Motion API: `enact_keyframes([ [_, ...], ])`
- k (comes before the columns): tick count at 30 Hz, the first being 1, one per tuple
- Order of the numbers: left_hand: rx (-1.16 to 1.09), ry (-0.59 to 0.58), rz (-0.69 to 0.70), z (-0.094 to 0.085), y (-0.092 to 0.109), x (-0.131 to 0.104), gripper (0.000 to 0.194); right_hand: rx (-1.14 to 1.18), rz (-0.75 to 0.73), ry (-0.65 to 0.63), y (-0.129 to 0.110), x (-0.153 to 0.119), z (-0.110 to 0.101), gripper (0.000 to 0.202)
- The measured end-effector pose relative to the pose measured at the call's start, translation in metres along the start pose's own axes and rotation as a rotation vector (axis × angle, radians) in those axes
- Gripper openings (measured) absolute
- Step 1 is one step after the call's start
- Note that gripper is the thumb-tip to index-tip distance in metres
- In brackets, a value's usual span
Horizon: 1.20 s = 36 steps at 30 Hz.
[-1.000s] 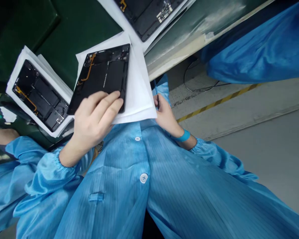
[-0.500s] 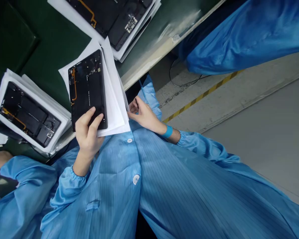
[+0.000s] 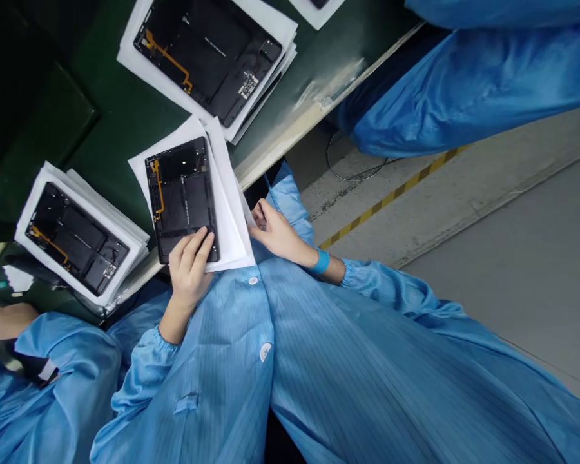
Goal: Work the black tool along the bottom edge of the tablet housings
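Note:
An opened tablet, black inside with an orange flex cable and dark battery cells, lies on white sheets at the table edge. My left hand has its fingers on the tablet's lower end, with the thumb hidden underneath. At the right edge of those sheets, my right hand, with a blue wristband, is closed. Its fingers are curled and the thumb meets the sheet edge; the fingertips are partly hidden.
Another opened tablet tops a stack with white sheets ahead. A similar tablet lies on a stack to the left. A co-worker's blue sleeve is at lower left; another person's blue clothing is at upper right. The green table has a worn edge.
The view has shifted, so the tablets and stacks appear lower in the picture. My left fingers have drawn closer together on the tablet. My right hand stays at the sheet edge.

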<state>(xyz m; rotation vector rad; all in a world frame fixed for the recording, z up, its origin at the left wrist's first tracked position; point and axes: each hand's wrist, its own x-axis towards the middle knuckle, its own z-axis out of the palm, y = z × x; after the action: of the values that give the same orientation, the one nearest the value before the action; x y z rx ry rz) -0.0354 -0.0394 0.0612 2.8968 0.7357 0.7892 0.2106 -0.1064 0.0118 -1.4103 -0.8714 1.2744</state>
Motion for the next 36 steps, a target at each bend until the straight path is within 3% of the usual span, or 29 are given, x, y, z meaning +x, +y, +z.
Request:
enact_keyframes([
  [6,-0.026,0.173,-0.066,-0.027,-0.006,0.014,0.049,0.403,0.073,-0.1,0.005,0.001,0.001,0.052],
  [8,-0.028,0.152,-0.087,-0.029,-0.004,0.014,0.046,0.472,0.093,-0.095,-0.002,-0.001,0.003,0.058],
  [14,0.007,-0.063,-0.031,-0.018,0.004,0.01,0.047,0.551,0.065,-0.121,-0.032,0.0,0.006,0.062],
  [17,0.079,-0.064,0.0,-0.015,0.004,0.011,0.052,0.589,0.067,-0.127,-0.042,0.003,0.008,0.064],
  [20,0.155,-0.016,-0.008,-0.016,0.0,0.016,0.042,0.614,0.079,-0.132,-0.049,0.003,0.012,0.065],
  [24,0.166,0.021,0.046,-0.032,-0.01,0.035,0.037,0.649,0.053,-0.175,-0.055,0.005,0.014,0.063],
  [27,0.168,-0.022,0.109,-0.053,-0.018,0.058,0.049,0.605,-0.033,-0.137,-0.044,0.014,0.008,0.049],
  [30,0.161,-0.063,0.125,-0.072,-0.024,0.08,0.06,0.347,-0.129,0.098,-0.011,0.026,0.001,0.037],
  [32,0.151,-0.07,0.124,-0.081,-0.028,0.091,0.055,0.19,-0.106,0.187,0.013,0.03,0.0,0.04],
  [36,0.144,-0.074,0.06,-0.089,-0.033,0.101,0.046,0.246,-0.01,0.036,0.04,0.022,0.011,0.051],
])
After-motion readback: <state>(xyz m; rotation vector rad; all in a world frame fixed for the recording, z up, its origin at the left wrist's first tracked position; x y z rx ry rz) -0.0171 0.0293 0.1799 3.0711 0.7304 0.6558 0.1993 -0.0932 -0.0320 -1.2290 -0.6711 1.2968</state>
